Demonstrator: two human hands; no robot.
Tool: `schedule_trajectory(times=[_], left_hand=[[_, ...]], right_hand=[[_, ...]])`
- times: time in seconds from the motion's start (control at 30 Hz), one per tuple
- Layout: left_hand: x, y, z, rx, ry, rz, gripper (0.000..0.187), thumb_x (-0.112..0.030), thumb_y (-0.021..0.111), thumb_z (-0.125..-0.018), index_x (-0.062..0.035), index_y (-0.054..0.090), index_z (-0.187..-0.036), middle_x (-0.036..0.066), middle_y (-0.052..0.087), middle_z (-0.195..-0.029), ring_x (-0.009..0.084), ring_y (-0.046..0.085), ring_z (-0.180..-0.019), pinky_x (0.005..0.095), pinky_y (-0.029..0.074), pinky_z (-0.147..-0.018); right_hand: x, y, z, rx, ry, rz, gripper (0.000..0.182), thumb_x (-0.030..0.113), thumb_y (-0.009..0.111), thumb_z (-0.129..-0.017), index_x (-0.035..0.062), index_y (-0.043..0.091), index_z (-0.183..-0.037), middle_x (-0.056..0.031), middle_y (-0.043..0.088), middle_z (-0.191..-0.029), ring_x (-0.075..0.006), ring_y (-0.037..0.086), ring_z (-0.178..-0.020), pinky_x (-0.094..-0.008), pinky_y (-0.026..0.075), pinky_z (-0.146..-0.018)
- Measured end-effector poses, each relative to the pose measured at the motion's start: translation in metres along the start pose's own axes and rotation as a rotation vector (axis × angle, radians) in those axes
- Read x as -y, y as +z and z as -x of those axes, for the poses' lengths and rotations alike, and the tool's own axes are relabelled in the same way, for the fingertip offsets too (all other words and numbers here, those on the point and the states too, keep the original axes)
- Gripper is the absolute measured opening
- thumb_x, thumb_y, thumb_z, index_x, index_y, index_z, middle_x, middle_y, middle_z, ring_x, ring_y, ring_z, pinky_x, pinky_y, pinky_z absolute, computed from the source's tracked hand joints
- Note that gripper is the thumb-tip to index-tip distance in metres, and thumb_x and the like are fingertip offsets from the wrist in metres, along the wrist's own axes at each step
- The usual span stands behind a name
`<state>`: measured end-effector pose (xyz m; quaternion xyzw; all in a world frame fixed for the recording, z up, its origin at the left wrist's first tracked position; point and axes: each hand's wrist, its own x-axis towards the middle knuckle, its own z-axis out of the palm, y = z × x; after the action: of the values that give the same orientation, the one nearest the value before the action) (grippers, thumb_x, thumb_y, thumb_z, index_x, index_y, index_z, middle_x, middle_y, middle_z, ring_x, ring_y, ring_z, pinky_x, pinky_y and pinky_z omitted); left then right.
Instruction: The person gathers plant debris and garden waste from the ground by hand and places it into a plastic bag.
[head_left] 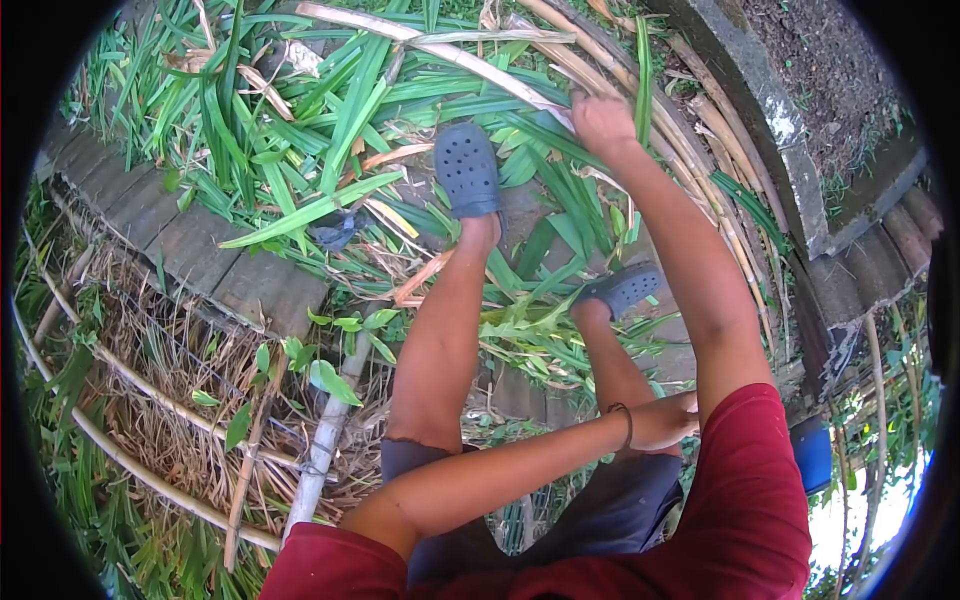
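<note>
My right hand (pixel 602 122) is closed at the upper middle, its fingers wrapped round the end of a long pale stalk (pixel 460 62) that runs up to the left. Long green leaves (pixel 350 130) lie under and around this stalk. Lower down, my left hand (pixel 662 422) is held across my body, above my knee and beside my right forearm and sleeve. A dark band circles that wrist. The left fingertips are partly hidden, so their grip is unclear.
My feet wear dark perforated clogs (pixel 467 168) among cut leaves. Dry stalks (pixel 700 185) curve along the right, beside a concrete edge (pixel 775 110). Wooden edging (pixel 190 245) and a pale pole (pixel 325 440) are at the left. A blue object (pixel 811 457) is at the lower right.
</note>
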<state>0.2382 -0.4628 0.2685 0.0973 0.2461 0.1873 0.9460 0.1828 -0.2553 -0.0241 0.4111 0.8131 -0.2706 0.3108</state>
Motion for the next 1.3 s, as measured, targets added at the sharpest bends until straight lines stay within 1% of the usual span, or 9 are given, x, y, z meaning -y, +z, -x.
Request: schedule_trajectory(times=[0.17,0.4,0.53,0.7,0.77,0.8,0.9,1.13,1.3], left_hand=[[-0.01,-0.011,-0.008,0.183,-0.215,-0.062,0.044,-0.027,0.046,-0.105,-0.0018,0.042,-0.141,0.016,0.065,-0.118,0.0227,0.062,-0.104,0.0369,0.049,-0.092],[0.01,0.004,-0.002,-0.001,-0.174,0.147,0.057,-0.04,0.042,-0.107,0.0104,0.045,-0.131,0.021,0.056,-0.132,0.0255,0.06,-0.113,0.0368,0.048,-0.097],[0.006,0.003,-0.005,0.03,-0.176,0.213,0.048,-0.031,0.047,-0.106,0.0043,0.04,-0.138,0.017,0.05,-0.14,0.0213,0.056,-0.115,0.0353,0.045,-0.099],[0.028,-0.006,-0.009,0.042,-0.068,0.058,0.043,-0.025,0.049,-0.105,0.0024,0.044,-0.138,0.015,0.053,-0.137,0.0205,0.055,-0.117,0.0358,0.046,-0.1],[0.017,-0.009,-0.003,0.04,-0.113,0.062,0.044,-0.024,0.049,-0.105,0.0017,0.042,-0.14,0.016,0.053,-0.138,0.0216,0.054,-0.119,0.036,0.044,-0.101],[0.016,-0.01,-0.001,0.042,-0.14,0.066,0.045,-0.024,0.048,-0.105,0.0013,0.04,-0.142,0.016,0.053,-0.139,0.0221,0.054,-0.12,0.0361,0.044,-0.102],[0.014,-0.008,-0.001,0.039,-0.181,0.055,0.047,-0.022,0.048,-0.105,0.0003,0.037,-0.145,0.016,0.052,-0.14,0.0236,0.052,-0.124,0.0364,0.042,-0.105],[-0.015,-0.006,-0.002,0.03,-0.25,0.125,0.055,-0.022,0.044,-0.107,-0.0021,0.025,-0.154,0.018,0.051,-0.143,0.0266,0.048,-0.132,0.037,0.04,-0.109],[-0.004,-0.007,-0.006,0.044,-0.279,0.082,0.059,-0.026,0.038,-0.109,-0.0033,0.014,-0.158,0.018,0.04,-0.153,0.0248,0.041,-0.139,0.0365,0.035,-0.113]], right_hand=[[-0.008,0.024,0.003,-0.142,-0.018,-0.15,0.025,0.012,0.042,-0.094,0.0039,0.062,-0.107,-0.022,0.072,-0.089,-0.0369,0.072,-0.084,-0.0475,0.057,-0.077],[-0.026,-0.069,0.036,-0.443,0.206,-0.619,0.027,0.016,0.044,-0.097,0.0096,0.067,-0.11,-0.0175,0.07,-0.075,-0.0312,0.069,-0.066,-0.0456,0.054,-0.062],[0.042,-0.124,0.052,-0.696,-0.094,-1.173,0.022,0.016,0.051,-0.099,0.0114,0.07,-0.108,-0.0111,0.066,-0.068,-0.0223,0.056,-0.052,-0.0362,0.047,-0.051],[0.204,-0.17,0.082,-0.115,-0.609,-1.17,0.027,0.035,0.058,-0.096,0.0121,0.065,-0.106,-0.0101,0.069,-0.083,-0.0299,0.069,-0.078,-0.0475,0.054,-0.072],[0.247,-0.163,0.098,-0.116,-0.77,-1.048,0.086,0.058,0.066,-0.085,0.0049,0.041,-0.147,-0.0246,0.054,-0.13,-0.0383,0.059,-0.116,-0.0471,0.049,-0.099],[0.243,-0.163,0.101,-0.116,-0.763,-1.058,0.086,0.058,0.066,-0.085,0.0049,0.041,-0.147,-0.0246,0.054,-0.13,-0.0383,0.059,-0.116,-0.0471,0.049,-0.099],[0.212,-0.142,0.098,-0.141,-0.49,-1.083,0.11,0.072,0.066,-0.077,0.0014,0.028,-0.153,-0.0314,0.04,-0.144,-0.0461,0.051,-0.124,-0.0461,0.045,-0.105],[-0.035,-0.03,0.053,-0.444,0.518,-0.604,0.069,0.049,0.063,-0.091,-0.0019,0.048,-0.135,-0.0286,0.046,-0.137,-0.0387,0.055,-0.121,-0.0475,0.049,-0.098],[-0.084,0.029,0.035,-0.318,0.554,-0.477,0.052,0.044,0.06,-0.093,0.0047,0.057,-0.128,-0.0274,0.053,-0.135,-0.0396,0.06,-0.116,-0.0483,0.05,-0.096]])
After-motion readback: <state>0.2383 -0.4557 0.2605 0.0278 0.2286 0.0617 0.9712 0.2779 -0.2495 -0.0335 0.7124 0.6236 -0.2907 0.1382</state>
